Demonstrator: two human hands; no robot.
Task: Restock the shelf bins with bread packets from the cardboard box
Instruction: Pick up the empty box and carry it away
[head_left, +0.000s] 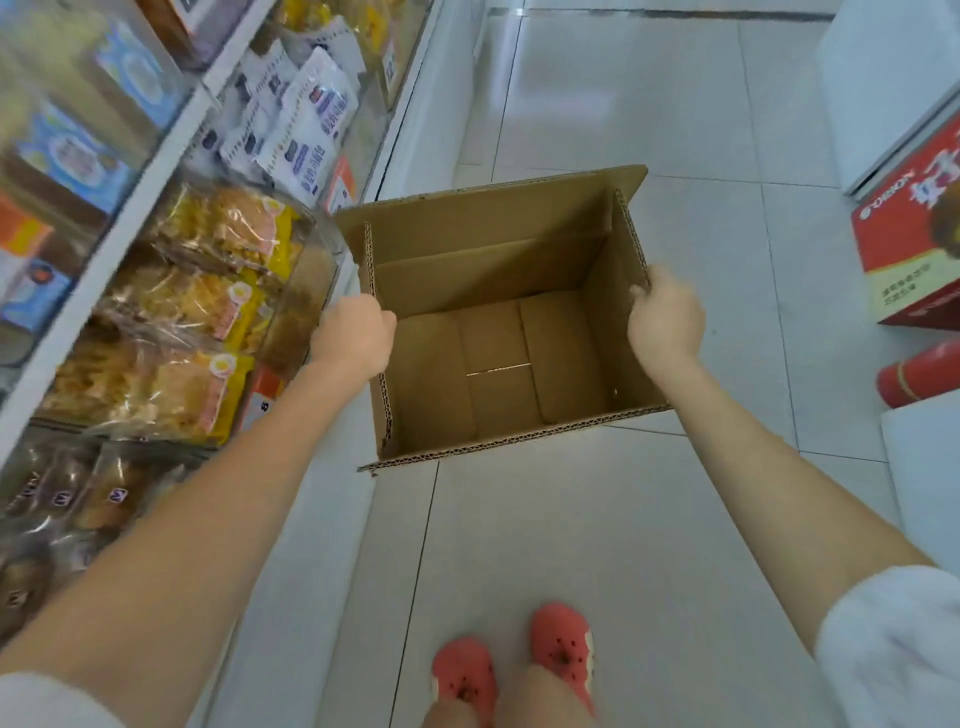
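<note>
An open brown cardboard box (498, 358) hangs above the tiled floor in front of me, and its inside holds nothing. My left hand (356, 338) grips its left wall and my right hand (665, 317) grips its right wall. On the left, a clear shelf bin (306, 291) holds yellow-labelled bread packets (197, 296). A bin further along holds white bread packets (306, 124). Below, near my left forearm, lie brown bread packets (78, 504) with purple labels.
A red carton (914, 249) stands on the floor at the right, with a red cylinder (919, 374) in front of it and a white cabinet (893, 83) behind. My feet in red shoes (514, 665) stand on the white tiles below the box.
</note>
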